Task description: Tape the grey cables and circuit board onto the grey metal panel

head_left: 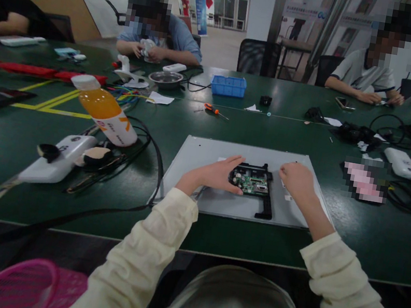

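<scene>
Left hand (220, 175) clasps the left end of the black plastic frame (268, 206) with thumb and fingers, over the middle of the rectangular pale-grey board (216, 206), which is the landmark here. Inside the frame sits a green circuit board (250, 183); a thumb sliding inward could press on its components. Right hand (298, 180) is closed above the board's right part, apart from the frame; whether it pinches something small cannot be told. Small white pieces (288, 197) lie loose beneath it, so a sweeping wrist could scatter them. Left of the board, a looped black cable (159, 159) could snag a sleeve, and a knocked orange-drink bottle with a white cap (106, 111) could topple.
</scene>
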The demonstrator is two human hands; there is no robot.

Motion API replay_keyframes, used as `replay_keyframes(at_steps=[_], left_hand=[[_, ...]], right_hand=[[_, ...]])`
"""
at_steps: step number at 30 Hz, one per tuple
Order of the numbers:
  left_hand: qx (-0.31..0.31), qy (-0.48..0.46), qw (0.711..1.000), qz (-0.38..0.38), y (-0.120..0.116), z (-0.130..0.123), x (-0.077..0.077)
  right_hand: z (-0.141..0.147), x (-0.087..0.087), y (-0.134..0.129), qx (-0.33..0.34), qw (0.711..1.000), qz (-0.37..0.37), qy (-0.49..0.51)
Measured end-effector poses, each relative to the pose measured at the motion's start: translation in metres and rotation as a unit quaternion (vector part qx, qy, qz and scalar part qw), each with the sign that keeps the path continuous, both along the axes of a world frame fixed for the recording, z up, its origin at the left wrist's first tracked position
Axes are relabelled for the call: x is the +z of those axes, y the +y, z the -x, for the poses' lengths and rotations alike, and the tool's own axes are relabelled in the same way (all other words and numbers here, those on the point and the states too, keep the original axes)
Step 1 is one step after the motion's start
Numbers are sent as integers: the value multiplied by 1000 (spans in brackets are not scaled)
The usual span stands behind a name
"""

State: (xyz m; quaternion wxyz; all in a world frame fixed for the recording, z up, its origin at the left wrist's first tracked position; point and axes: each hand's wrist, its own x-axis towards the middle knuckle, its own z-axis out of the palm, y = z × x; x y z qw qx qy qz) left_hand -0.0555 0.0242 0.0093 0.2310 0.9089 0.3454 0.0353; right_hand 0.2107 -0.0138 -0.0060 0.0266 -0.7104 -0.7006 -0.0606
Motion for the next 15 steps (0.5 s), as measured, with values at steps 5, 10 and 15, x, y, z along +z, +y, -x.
replay_keyframes(at_steps=[5, 10, 15], left_hand=[[0, -2, 1000, 3, 0, 0, -1], [11, -5, 1000, 6, 1, 0, -4], [18, -15, 1000, 8, 1, 1, -7]], right_hand=[[2, 1, -3, 7, 1000, -15, -4], [4, 9, -4, 35, 997, -73, 9], [15, 19, 3, 108, 979, -163, 59]])
